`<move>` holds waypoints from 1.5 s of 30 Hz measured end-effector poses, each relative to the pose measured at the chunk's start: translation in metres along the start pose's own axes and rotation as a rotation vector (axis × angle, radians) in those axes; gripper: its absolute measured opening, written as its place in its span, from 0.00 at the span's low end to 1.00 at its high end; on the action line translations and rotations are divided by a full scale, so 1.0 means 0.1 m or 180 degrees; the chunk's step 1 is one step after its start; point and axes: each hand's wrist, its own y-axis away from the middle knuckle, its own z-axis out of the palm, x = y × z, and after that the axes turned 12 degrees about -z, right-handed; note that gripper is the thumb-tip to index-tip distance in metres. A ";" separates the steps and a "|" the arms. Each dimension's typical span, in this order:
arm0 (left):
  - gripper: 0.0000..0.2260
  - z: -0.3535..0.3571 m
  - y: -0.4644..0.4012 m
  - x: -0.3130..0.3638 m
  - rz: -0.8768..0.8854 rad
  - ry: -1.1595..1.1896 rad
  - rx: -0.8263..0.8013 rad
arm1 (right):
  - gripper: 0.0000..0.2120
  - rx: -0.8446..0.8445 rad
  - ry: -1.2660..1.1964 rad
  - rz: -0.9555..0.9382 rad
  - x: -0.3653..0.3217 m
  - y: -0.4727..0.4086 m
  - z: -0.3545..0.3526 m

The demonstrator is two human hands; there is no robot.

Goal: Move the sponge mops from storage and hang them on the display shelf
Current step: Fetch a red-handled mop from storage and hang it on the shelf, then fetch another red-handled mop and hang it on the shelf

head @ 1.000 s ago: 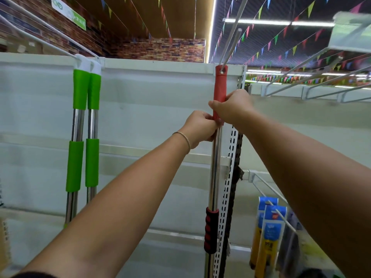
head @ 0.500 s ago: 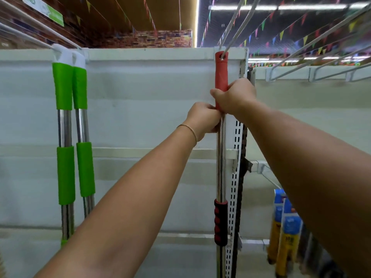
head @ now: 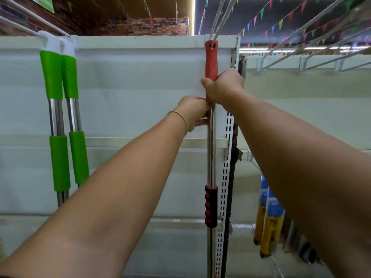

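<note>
— So where's the sponge mop (head: 210, 149) right now?

— Up against the display shelf (head: 140, 93), near its right edge, pole upright. The hole in the top of its red handle (head: 211, 59) looks threaded onto the wire hook (head: 219, 15) that juts out from the top of the shelf.

— And the hands?

— Both are holding it. The right hand (head: 222, 85) is wrapped round the lower end of the red handle; the left hand (head: 192, 111) grips the steel pole just beneath, the 2 nearly touching. I'd guess they sit that high so the top can be steered along the hook while the long pole hangs free below.

— Is it settled?

— Hard to say whether the hook carries the weight yet. To my eye it's the last bit of hanging this one.

— Anything else up there?

— 2 green-handled mops (head: 60, 121) hang side by side from a hook at the left, well apart from the red one. The back panel is plain white, with a perforated upright (head: 227, 157) just right of the pole. More bare hooks (head: 321, 45) stick out on the next bay, and yellow-and-blue packets (head: 269, 221) hang lower right. Brick wall and coloured bunting overhead, under strip lights.
</note>
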 end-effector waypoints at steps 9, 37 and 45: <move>0.09 -0.24 0.66 -0.30 0.0074 -0.0136 -0.0051 | 0.23 -0.0014 -0.0387 0.0110 0.02 0.05 -0.02; 0.25 -4.26 4.23 -0.57 -0.0166 -0.3123 0.2072 | 0.25 -0.0538 0.0118 -0.2076 -3.21 3.13 2.09; 0.25 -5.47 5.60 -0.79 -0.0809 -0.3413 0.2589 | 0.24 -0.0984 -0.0355 -0.2288 -4.43 4.01 2.60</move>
